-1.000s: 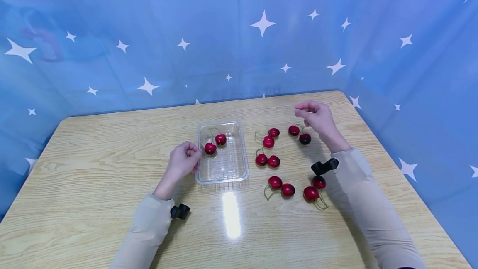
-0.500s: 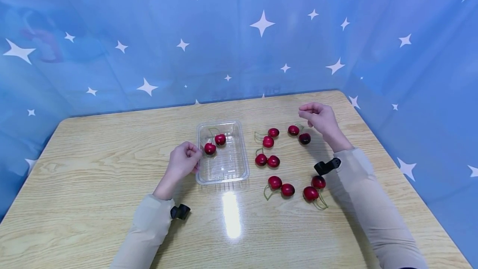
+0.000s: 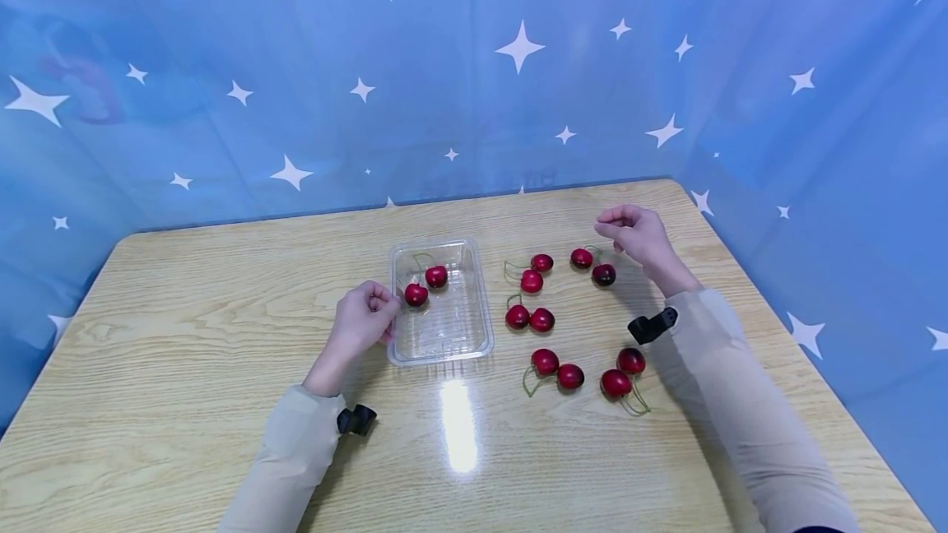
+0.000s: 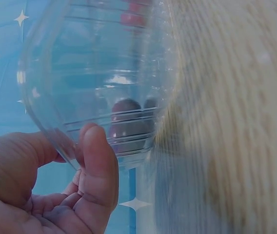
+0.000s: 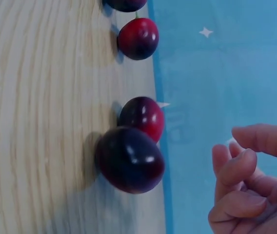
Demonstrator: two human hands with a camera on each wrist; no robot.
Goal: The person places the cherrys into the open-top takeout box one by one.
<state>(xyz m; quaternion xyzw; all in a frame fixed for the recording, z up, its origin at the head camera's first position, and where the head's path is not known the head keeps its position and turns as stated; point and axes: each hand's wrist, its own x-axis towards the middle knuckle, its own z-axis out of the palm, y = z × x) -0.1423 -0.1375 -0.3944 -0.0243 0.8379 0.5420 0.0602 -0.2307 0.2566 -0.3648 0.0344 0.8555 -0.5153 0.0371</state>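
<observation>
A clear plastic container (image 3: 485,311) stands on the table, and two red cherries (image 3: 436,276) with green stems lie inside it. My left hand (image 3: 363,317) pinches its left rim between thumb and fingers; in the left wrist view the thumb (image 4: 98,161) presses on the clear wall. Over the table's far right part hovers my right hand (image 3: 638,235), its fingers loosely bent and holding nothing. Just below and left of it lies a pair of dark cherries (image 3: 603,275) joined by stems. In the right wrist view that pair (image 5: 130,160) is apart from the fingers (image 5: 238,168).
Right of the container lie more joined cherry pairs: one upper pair (image 3: 532,280), one middle pair (image 3: 518,317), one lower pair (image 3: 545,362) and one lower right pair (image 3: 616,384). A blue star-patterned curtain (image 3: 474,105) hangs behind the wooden table (image 3: 185,336).
My right hand has shifted slightly to the right, away from the nearest cherry pair. My left hand stays on the container's rim, and the cherries lie as before.
</observation>
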